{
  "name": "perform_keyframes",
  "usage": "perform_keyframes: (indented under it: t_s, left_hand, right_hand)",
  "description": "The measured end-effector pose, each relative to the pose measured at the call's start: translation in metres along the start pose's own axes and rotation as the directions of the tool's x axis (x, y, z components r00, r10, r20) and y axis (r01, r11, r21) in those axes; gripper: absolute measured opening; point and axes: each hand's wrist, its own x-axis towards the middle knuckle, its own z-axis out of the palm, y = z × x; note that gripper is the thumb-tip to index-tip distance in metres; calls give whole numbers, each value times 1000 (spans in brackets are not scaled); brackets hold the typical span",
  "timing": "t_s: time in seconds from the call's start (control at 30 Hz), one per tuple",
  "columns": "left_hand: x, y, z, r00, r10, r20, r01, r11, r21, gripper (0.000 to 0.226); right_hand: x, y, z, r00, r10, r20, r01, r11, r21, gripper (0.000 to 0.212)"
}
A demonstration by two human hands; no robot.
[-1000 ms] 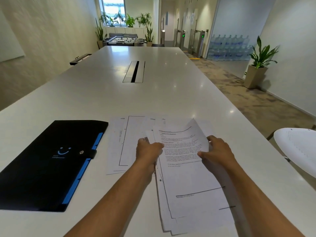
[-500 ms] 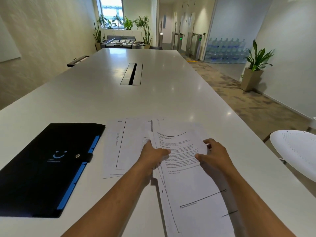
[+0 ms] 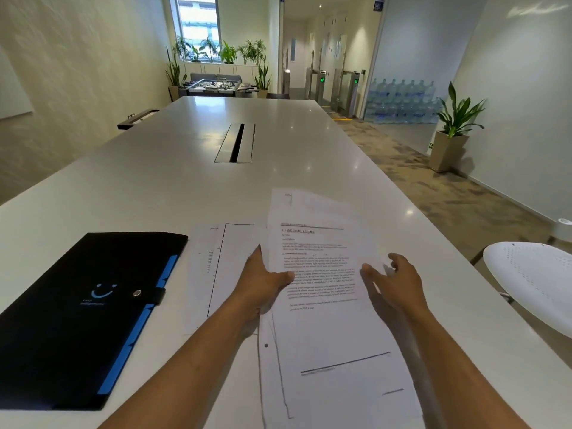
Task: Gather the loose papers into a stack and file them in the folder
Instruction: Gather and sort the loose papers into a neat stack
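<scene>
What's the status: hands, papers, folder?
Left hand grips lifted sheets; right hand open at their edge. More papers flat on table. Black folder snapped shut. Nothing in the way.

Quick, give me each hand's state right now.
Left hand: closed on the lifted sheaf of papers, thumb on top.
Right hand: open, fingers spread at the sheaf's right edge, grip not clear.

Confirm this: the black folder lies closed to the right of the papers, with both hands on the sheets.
Not quite. The head view shows the black folder closed but to the left of the papers. The left hand and right hand are on the sheets.
</scene>
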Motion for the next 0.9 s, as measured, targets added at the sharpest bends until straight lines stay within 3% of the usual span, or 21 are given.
perform_keyframes:
  t_s: [0.07,0.13,0.2,0.27,0.33,0.4,0.5,0.67,0.77,0.9]
  left_hand:
    - [0,12,-12,999,48,23,-48,999,5,54]
    - [2,24,-25,994,92,50,-94,995,27,55]
    - [3,35,-37,988,132,79,-137,988,66,57]
    - [5,46,-46,981,168,101,-179,977,115,58]
    - [8,59,-53,969,225,100,-240,952,191,57]
    - [10,73,-58,958,270,99,-286,929,236,57]
    - [12,96,-62,938,336,90,-347,897,273,59]
    - [16,137,-69,874,485,37,-470,822,321,65]
    - [17,149,-75,837,547,-12,-524,807,273,62]
    - [15,137,-80,832,553,-38,-523,806,277,58]
  right_hand:
    - [2,-4,-2,995,96,8,-96,978,184,82]
    - [6,-10,-6,982,133,136,-179,886,427,80]
    - [9,-17,-9,929,-26,368,-213,778,591,70]
    - [6,-29,-9,890,-132,436,-211,729,651,68]
    - [4,-44,-6,899,-126,421,-239,664,709,79]
    - [4,-60,-5,900,-181,397,-210,617,758,70]
    - [3,-87,-9,865,-395,309,53,685,727,44]
    - [1,-130,-21,826,-557,83,356,631,689,48]
    - [2,-143,-24,807,-590,1,414,567,712,50]
    - [5,-137,-14,814,-580,35,380,577,723,58]
